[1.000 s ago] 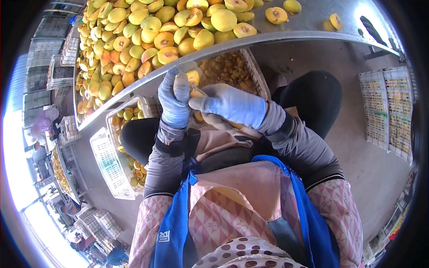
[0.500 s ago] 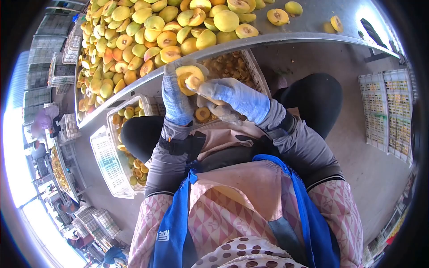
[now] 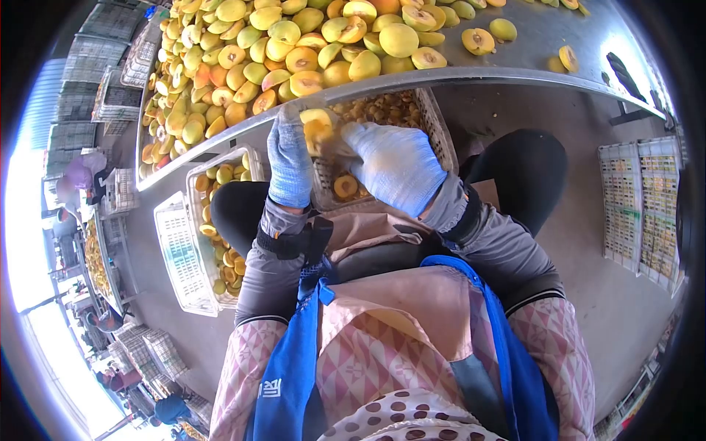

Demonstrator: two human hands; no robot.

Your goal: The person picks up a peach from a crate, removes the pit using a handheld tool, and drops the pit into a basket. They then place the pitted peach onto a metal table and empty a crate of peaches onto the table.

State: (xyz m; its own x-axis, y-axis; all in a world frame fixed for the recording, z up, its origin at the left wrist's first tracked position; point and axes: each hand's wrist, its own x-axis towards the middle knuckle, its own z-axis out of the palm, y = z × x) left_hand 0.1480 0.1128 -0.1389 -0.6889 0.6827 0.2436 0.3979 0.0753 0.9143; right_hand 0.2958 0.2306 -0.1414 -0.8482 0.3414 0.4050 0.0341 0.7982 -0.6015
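Blue-gloved, my left hand (image 3: 290,160) holds a yellow fruit half (image 3: 316,126) upright near the table's front edge. My right hand (image 3: 399,163), in the same kind of glove, is closed right beside that fruit, its fingertips blurred; what it grips, if anything, cannot be made out. Below both hands is a crate of small brown pieces (image 3: 390,108), with a cut fruit half (image 3: 345,186) inside near its front. Many halved yellow fruits (image 3: 287,33) are heaped on the metal table (image 3: 471,72) beyond.
A crate of fruit halves (image 3: 228,257) stands left of my knee, beside a white basket (image 3: 179,246). Stacked crates (image 3: 641,206) are at the right, more at the far left. Another person (image 3: 84,173) is at the far left. My knees flank the central crate.
My right hand has turned so its back faces up, and its fingers have shifted beside the fruit. The view has shifted slightly, so the table and crates appear lower and further right.
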